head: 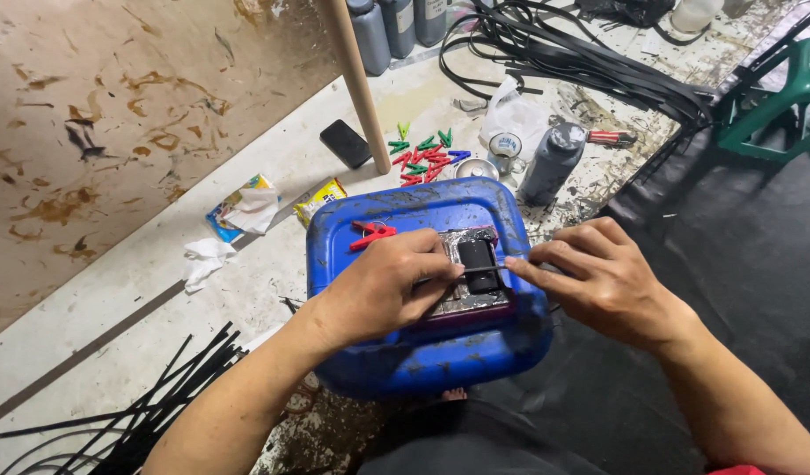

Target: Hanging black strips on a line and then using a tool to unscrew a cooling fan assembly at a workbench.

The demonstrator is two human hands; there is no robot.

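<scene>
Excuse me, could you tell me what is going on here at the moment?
A person sits over a blue plastic jerrycan lying on its side. Both hands hold a thin black strip across a small black block on the can: the left hand pinches one end, the right hand the other. A red clothespin lies on the can, with more pegs on the floor beyond.

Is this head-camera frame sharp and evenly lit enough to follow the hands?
Head view: both hands, left hand and right hand, are sharp; light is soft and even, with faint shadows; mild glare on the blue container; wide-lens bending shows in the wooden pole near the edge.
</scene>
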